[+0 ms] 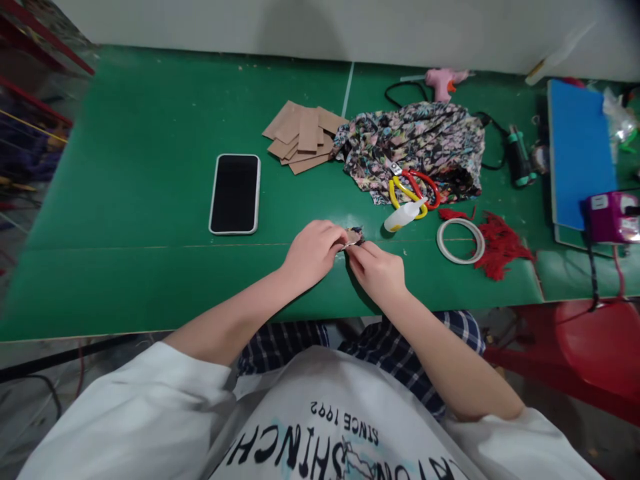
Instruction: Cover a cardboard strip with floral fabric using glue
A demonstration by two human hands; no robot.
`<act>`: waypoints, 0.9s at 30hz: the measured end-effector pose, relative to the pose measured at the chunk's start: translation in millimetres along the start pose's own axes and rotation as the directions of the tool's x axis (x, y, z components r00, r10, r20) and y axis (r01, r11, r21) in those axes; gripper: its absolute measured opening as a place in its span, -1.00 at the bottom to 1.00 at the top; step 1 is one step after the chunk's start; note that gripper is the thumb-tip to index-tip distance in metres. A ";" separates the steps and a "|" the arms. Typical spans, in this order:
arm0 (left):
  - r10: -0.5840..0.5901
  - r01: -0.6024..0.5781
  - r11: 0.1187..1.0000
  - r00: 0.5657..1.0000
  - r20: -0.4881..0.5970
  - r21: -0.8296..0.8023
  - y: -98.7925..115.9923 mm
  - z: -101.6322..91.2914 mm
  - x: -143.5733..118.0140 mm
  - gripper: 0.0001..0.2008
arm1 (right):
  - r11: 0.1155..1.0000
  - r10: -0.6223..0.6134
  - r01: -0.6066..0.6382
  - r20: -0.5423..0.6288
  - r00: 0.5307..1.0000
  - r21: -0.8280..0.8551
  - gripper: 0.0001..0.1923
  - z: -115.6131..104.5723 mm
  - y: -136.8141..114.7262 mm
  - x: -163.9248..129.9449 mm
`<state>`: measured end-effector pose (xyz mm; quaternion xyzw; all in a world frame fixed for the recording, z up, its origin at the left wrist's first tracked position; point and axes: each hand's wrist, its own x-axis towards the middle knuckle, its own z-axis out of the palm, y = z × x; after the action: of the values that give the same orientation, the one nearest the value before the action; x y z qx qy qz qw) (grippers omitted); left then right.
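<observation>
Green counter point(150, 200) against a pale wall, seen from above, with the person's own white printed shirt and plaid lap filling the bottom edge.

Nearest in, both hands meet near the counter's front edge, about dead centre. The left hand point(313, 252) and right hand point(377, 270) are both pinched shut on a small piece point(353, 237) held between the fingertips. Honestly can't tell what it is: tiny, mostly covered by fingers, looks like a scrap with some dark patterned bit on it. It sits right at the counter surface; whether it touches is hard to say.

At about 2 o'clock from the hands, close by, a small white squeeze bottle point(404, 216) lies on its side. At 3 o'clock there's a ring of tape point(461, 241) with a heap of red tassel thread point(500, 247) just beside it. At 10 o'clock a phone point(235, 193) lies flat with a dark screen.

Further back, scissors with yellow and red handles point(413, 189) rest on a crumpled floral fabric point(415, 143), and at 12 o'clock there's a loose stack of brown card pieces point(303, 137).

Far back at 1 o'clock: a pink glue gun point(443, 81), cord partly hidden behind the fabric. Off right, a blue board point(580, 147) and a purple gadget point(610, 217) are cut off by the frame, and a red stool point(600, 340) sits below the counter edge.
</observation>
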<state>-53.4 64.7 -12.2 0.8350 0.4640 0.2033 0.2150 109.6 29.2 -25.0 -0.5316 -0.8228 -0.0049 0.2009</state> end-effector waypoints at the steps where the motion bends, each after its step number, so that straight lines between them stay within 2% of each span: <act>1: -0.001 0.001 1.000 1.000 -0.004 -0.002 -0.2 0.4 -0.1 -0.93 | 1.000 0.010 -0.009 -0.003 1.000 0.030 -0.75 -0.1 -0.2 0.3; 5: 0.000 0.000 1.000 1.000 -0.031 -0.017 -1.4 1.7 -1.1 -0.88 | 0.957 0.114 -0.091 -0.071 0.991 0.276 -0.78 -2.1 2.6 -0.3; 7: 0.003 -0.004 1.000 0.999 -0.038 -0.020 -1.8 2.0 -1.4 -0.88 | 0.935 0.153 -0.112 -0.100 0.983 0.336 -0.78 -2.8 4.3 -1.6; 13: -0.006 0.006 1.000 0.999 -0.043 -0.016 -2.0 2.0 -1.1 -0.88 | 0.989 -0.014 0.014 -0.005 1.000 0.147 -0.74 -0.1 2.2 -3.9; 18: 0.005 -0.005 1.000 0.999 -0.038 -0.005 -1.8 3.1 -1.1 -0.89 | 0.995 0.013 -0.015 0.023 1.000 0.102 -0.74 1.0 -1.3 -0.8; 21: 0.018 -0.018 1.000 0.998 -0.063 -0.007 -1.5 3.9 -1.1 -0.88 | 0.973 0.066 -0.073 0.038 0.997 0.220 -0.76 0.7 1.4 1.9; 25: 0.025 -0.027 0.999 0.997 -0.073 -0.027 -1.2 4.0 -1.2 -0.87 | 0.852 0.233 -0.198 -0.012 0.972 0.484 -0.80 -1.2 7.5 4.8; 27: 0.021 -0.023 0.999 0.997 -0.071 -0.029 -1.4 3.9 -1.2 -0.87 | 0.845 0.247 -0.204 -0.023 0.969 0.495 -0.80 -2.0 8.0 4.7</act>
<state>-52.9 63.6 -16.3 0.8291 0.4589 0.2420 0.2084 115.6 36.3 -23.2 -0.5557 -0.7197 0.2040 0.3628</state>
